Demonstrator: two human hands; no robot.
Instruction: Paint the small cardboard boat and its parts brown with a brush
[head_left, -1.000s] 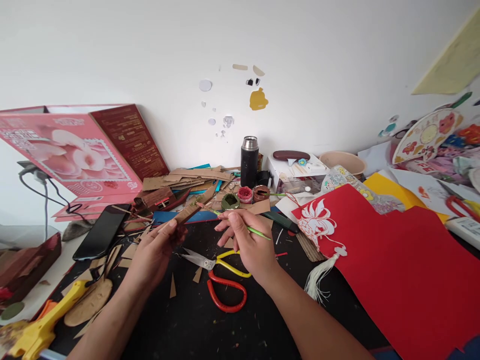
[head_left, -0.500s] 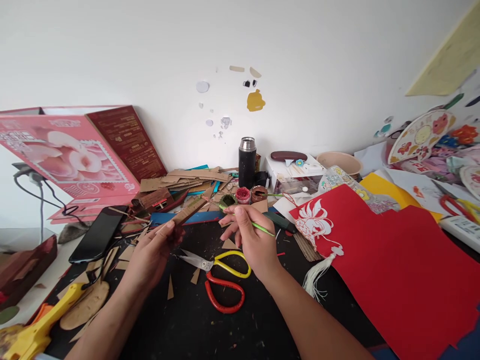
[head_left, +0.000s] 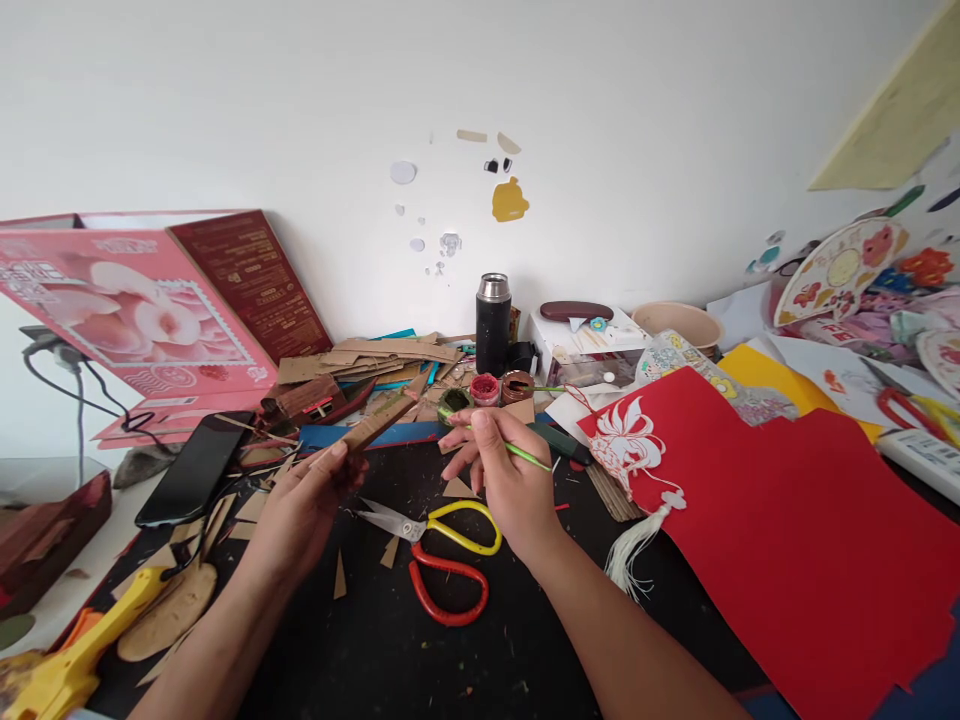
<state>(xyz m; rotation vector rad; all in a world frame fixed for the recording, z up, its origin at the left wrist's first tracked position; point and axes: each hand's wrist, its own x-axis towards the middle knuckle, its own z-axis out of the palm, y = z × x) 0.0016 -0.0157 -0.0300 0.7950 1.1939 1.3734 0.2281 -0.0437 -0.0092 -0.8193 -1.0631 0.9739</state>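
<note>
My left hand [head_left: 304, 500] is closed on the near end of a narrow cardboard strip [head_left: 381, 422], which tilts up and away, with some green on its far part. In my right hand [head_left: 506, 475] a thin green paintbrush [head_left: 529, 457] is pinched between thumb and fingers; its tip points toward the strip and is partly hidden by the fingers. Just beyond stand open paint jars: a green one [head_left: 454, 403], a red one [head_left: 484, 388] and a brown one [head_left: 517, 387] with another brush lying across it. Scissors [head_left: 412, 530] with yellow and red handles lie open between my forearms.
Cardboard scraps [head_left: 375, 355] pile up by the wall near a black thermos [head_left: 493, 325]. At left are a phone [head_left: 196, 468], a yellow glue gun [head_left: 105, 640] and a pink box [head_left: 142, 310]. Red sheets [head_left: 795, 530] with a tasselled ornament [head_left: 630, 445] cover the right side.
Both hands keep almost the same pose, the strip and the brush still held. The whole view has shifted very slightly.
</note>
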